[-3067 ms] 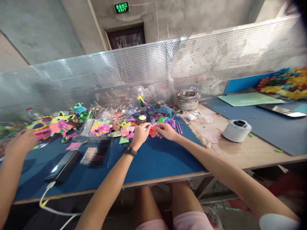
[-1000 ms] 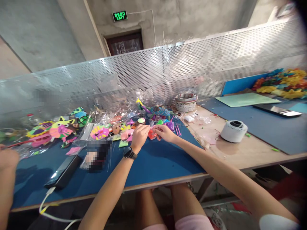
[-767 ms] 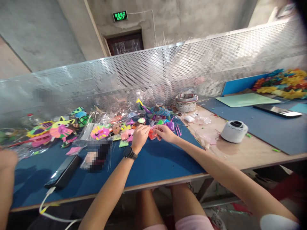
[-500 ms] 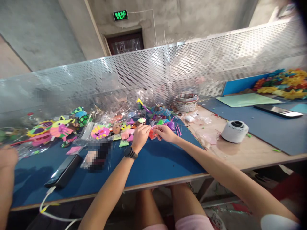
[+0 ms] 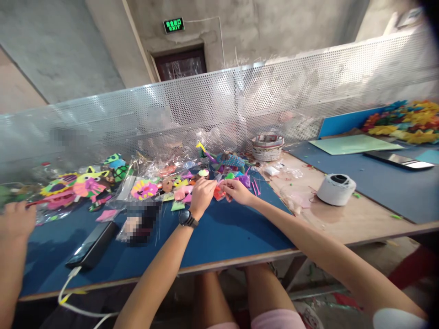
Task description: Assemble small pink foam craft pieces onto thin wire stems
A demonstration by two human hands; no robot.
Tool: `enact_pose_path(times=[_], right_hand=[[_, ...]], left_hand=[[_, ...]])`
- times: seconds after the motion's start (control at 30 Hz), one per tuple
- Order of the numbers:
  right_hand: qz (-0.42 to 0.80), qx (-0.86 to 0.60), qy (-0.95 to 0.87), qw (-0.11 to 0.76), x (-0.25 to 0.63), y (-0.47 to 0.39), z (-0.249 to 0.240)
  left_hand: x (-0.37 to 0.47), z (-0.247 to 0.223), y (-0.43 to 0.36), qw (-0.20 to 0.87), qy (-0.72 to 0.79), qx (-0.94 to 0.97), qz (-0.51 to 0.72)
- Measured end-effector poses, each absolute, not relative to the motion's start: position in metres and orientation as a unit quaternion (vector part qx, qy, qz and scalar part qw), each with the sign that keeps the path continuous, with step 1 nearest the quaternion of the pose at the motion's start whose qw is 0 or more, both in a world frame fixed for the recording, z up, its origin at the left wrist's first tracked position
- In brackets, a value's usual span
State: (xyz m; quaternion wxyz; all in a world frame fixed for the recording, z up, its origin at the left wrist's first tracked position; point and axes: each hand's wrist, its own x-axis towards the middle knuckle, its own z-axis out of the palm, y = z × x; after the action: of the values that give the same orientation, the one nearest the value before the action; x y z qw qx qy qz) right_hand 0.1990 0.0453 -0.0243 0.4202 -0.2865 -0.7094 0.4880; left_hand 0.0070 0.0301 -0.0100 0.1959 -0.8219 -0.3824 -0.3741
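Observation:
Above the blue tabletop my left hand, with a dark watch on its wrist, is closed with fingertips together. My right hand is close beside it, thumb and fingers pinched. Between them is a shiny red-orange packet, and both hands seem to grip its edges; the fingertips partly cover it. Just left of my hands lie pink packets and a green packet. Purple clay and thin purple sticks lie to the right. Behind stands a blue dotted figure.
At the far left a co-worker's hand reaches onto the table by colourful clay figures. A black device with a white cable lies in front. A basket and a white roll stand right. A perforated metal screen runs behind.
The co-worker's hand at the far left has moved a little inward, to the right. My hands stay together at the red-orange packet with hardly any shift.

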Motion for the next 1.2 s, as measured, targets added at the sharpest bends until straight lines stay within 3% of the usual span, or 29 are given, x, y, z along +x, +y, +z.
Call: enact_pose_path(times=[0.37, 0.83, 0.93, 1.07, 1.2], right_hand=[[0.469, -0.294, -0.722, 0.415, 0.199, 0.045, -0.023], [0.439, -0.305, -0.748, 0.394, 0.201, 0.042, -0.024], [0.374, -0.33, -0.761, 0.415, 0.203, 0.047, -0.022], [0.257, -0.355, -0.757, 0.484, 0.21, 0.044, 0.008], [0.331, -0.308, -0.78, 0.433, 0.222, -0.009, 0.064]], left_hand=[[0.013, -0.013, 0.032, 0.177, -0.403, -0.812, -0.384], [0.012, -0.014, 0.036, 0.075, -0.409, -0.828, -0.377], [0.01, -0.01, 0.034, 0.09, -0.407, -0.838, -0.352], [0.006, -0.005, 0.033, 0.127, -0.415, -0.838, -0.332], [0.002, -0.006, 0.034, 0.126, -0.422, -0.838, -0.322]])
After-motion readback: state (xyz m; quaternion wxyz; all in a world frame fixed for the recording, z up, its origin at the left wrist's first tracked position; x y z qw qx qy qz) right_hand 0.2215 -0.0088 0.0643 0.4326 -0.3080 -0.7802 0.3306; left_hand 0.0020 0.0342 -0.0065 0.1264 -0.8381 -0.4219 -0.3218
